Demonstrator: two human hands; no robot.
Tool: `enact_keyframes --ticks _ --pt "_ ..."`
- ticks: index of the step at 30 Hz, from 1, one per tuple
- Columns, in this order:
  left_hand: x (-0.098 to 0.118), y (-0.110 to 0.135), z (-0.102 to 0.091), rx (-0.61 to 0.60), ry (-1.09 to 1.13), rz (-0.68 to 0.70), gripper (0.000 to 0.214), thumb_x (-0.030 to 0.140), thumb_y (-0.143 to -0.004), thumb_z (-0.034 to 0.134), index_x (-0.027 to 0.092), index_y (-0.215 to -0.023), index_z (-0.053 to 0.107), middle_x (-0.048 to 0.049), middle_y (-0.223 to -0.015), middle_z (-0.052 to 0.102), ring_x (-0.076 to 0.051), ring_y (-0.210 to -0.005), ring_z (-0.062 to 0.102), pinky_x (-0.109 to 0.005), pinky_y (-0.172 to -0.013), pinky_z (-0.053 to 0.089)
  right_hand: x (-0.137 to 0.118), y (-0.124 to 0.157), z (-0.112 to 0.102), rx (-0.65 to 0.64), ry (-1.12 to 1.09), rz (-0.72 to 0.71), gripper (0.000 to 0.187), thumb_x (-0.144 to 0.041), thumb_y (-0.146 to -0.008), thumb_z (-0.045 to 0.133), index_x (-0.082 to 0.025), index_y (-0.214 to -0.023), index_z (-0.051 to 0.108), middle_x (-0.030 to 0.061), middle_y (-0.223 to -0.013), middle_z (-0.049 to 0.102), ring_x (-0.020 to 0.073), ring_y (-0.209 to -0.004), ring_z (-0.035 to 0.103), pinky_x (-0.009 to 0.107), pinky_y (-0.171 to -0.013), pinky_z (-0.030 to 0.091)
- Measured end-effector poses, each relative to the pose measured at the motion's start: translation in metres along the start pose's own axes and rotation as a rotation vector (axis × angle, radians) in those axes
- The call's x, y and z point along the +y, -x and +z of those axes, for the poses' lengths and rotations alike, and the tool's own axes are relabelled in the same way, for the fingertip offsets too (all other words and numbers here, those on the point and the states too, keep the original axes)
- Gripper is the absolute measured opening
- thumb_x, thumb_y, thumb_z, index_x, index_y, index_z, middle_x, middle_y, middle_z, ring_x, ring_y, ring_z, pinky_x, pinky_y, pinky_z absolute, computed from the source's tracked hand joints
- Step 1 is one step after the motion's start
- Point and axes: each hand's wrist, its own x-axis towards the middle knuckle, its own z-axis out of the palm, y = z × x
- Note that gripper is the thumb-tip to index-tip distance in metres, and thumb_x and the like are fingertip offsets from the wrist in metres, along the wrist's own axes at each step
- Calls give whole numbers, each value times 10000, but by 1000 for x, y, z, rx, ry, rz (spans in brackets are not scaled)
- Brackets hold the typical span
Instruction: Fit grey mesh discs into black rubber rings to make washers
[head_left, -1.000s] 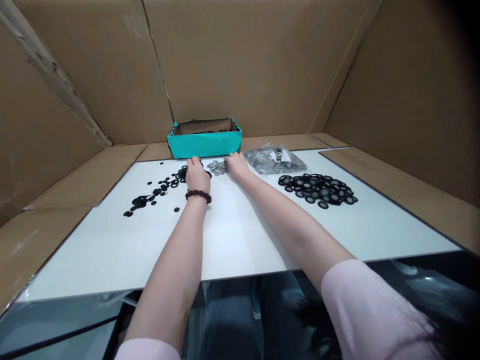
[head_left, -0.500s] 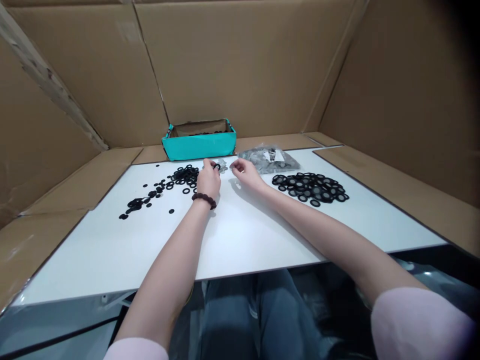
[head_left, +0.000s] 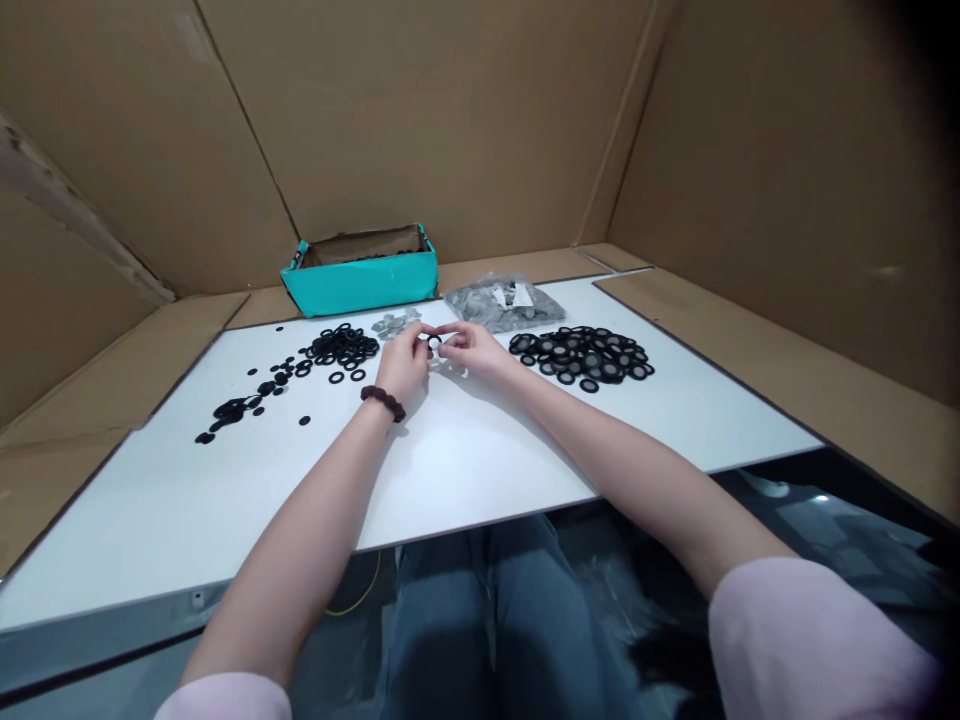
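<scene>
My left hand (head_left: 406, 360), with a dark braided band at its wrist, pinches a black ring (head_left: 434, 338) above the middle of the table. My right hand (head_left: 472, 348) meets it from the other side, thumb and fingers closed at the ring's edge; whatever lies between its fingertips is too small to make out. Just behind the left hand lie loose grey discs (head_left: 394, 323). Left of that hand is a pile of black rings (head_left: 341, 345). To the right of my right hand is a heap of black rings with grey centres (head_left: 592, 355).
A turquoise box (head_left: 360, 287) with dark pieces inside stands at the back. Beside it lies a clear bag of grey pieces (head_left: 504, 303). Small black discs (head_left: 232, 408) are scattered at the left of the white table (head_left: 450, 480). Cardboard walls (head_left: 450, 130) enclose the back and sides.
My right hand has come over to my left, and both now meet at the black ring. The hands have moved off the grey discs, nearer to me. The view has turned slightly right.
</scene>
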Motion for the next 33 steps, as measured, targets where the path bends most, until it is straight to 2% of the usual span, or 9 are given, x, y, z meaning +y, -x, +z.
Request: enact_keyframes --ticks 3,7,11,17,21,26,29,33 --pt "0 0 -1 -17 -7 19 327 136 -800 405 214 -986 662 3 -687 657 -141 -588 600 -279 -698 486 -1 -1 -3 -14 5 46 240 -162 -708 731 -141 -914 609 -28 -610 616 73 -448 487 190 -423 375" --pt "1 0 -1 -49 -29 46 338 155 -804 404 219 -996 674 -1 -705 664 -139 -590 599 -282 -698 487 0 -2 -7 -41 48 36 90 -147 -739 712 -131 -761 626 -17 -560 584 59 -431 436 181 -405 343" --pt "2 0 0 -68 -24 63 332 152 -795 410 198 -988 676 -8 -709 667 -134 -589 606 -278 -687 488 1 -3 -10 -70 86 25 153 -153 -733 723 -139 -650 595 -28 -510 531 56 -420 395 189 -412 320" --pt "1 0 -1 -100 33 55 305 147 -767 431 187 -946 674 -4 -684 663 -136 -582 628 -269 -657 499 3 -2 -13 -56 78 36 187 -203 -691 775 -149 -658 599 5 -596 612 65 -461 420 200 -462 363" --pt "0 0 -1 -129 62 46 270 153 -760 445 184 -919 661 -5 -687 675 -140 -585 637 -265 -641 504 1 0 -15 -83 95 23 163 -170 -704 744 -144 -631 601 4 -578 611 62 -451 419 194 -451 352" --pt "-1 -1 2 -119 58 -12 133 239 -794 499 190 -839 614 -15 -684 691 -156 -570 635 -285 -624 509 -4 3 -11 -94 140 7 155 -95 -694 717 -130 -604 596 4 -553 617 72 -449 482 188 -454 363" --pt "2 -2 0 -96 22 -71 73 230 -790 523 189 -759 575 -20 -668 685 -160 -566 631 -295 -641 513 -6 5 -8 -61 175 0 130 -89 -705 706 -124 -626 609 14 -568 639 79 -473 515 184 -474 379" --pt "10 -3 -5 -98 17 -165 107 203 -789 532 177 -687 550 -31 -680 674 -163 -596 637 -303 -664 525 -9 6 -7 -28 174 -10 81 -112 -729 691 -119 -675 631 24 -590 653 90 -501 534 182 -474 394"
